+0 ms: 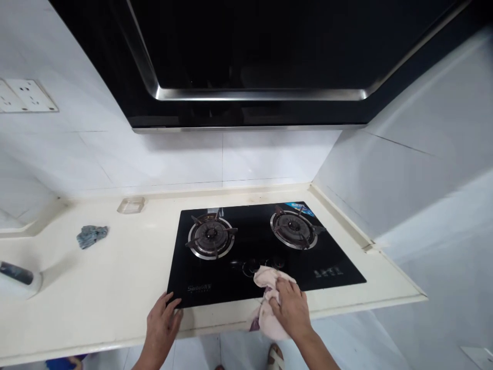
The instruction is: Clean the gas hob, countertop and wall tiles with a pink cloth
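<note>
A black glass gas hob (246, 231) with two burners is set in the cream countertop. My right hand (290, 306) presses a pale pink cloth (271, 321) on the hob's front edge, just below the control knobs (252, 267). Part of the cloth hangs over the counter's front. At the hob's front left corner, my left hand (164, 321) rests with its fingers spread, the fingertips touching the glass edge. The left burner (211, 234) and right burner (294, 226) both carry dark pan supports.
A large black range hood (246, 113) overhangs the hob. On the countertop (115, 288) to the left lie a crumpled grey-blue cloth (91, 235), a small clear dish (131, 205) and a white bottle (19, 280). Wall sockets (29, 96) are at the upper left.
</note>
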Tool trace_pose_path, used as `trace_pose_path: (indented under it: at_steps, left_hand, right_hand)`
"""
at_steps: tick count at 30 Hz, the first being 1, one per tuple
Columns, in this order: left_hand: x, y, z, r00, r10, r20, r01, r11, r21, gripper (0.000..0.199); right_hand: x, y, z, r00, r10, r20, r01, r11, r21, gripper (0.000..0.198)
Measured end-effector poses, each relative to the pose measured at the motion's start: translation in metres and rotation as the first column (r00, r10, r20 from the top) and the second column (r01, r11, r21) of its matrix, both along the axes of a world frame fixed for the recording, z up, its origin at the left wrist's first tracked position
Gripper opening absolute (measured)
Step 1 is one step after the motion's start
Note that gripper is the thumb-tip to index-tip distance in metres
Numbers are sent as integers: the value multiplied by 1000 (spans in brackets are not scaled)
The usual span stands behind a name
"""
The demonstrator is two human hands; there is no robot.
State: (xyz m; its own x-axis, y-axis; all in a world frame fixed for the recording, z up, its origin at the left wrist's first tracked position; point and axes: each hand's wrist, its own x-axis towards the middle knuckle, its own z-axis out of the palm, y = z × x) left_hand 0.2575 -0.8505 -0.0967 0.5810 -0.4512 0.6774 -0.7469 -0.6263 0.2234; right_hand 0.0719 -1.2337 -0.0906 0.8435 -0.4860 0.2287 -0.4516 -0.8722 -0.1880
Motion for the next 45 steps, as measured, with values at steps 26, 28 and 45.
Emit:
trace_pose_path:
  at_steps: [26, 28, 45]
  left_hand:
    - [31, -66, 12, 923, 382, 50, -382, 892, 240, 39]
    - [31, -64, 11, 922, 385, 45, -383, 890, 249, 39]
    - [22, -62, 15, 898, 439, 31, -428, 855, 294, 37]
  right_hand:
    - [189, -116, 69, 887, 454, -86, -455, 890, 6, 42]
    - [206, -105, 67, 894, 444, -69, -445, 895, -14, 37]
    - [332, -266, 110, 930, 102, -354, -90, 995, 49, 42]
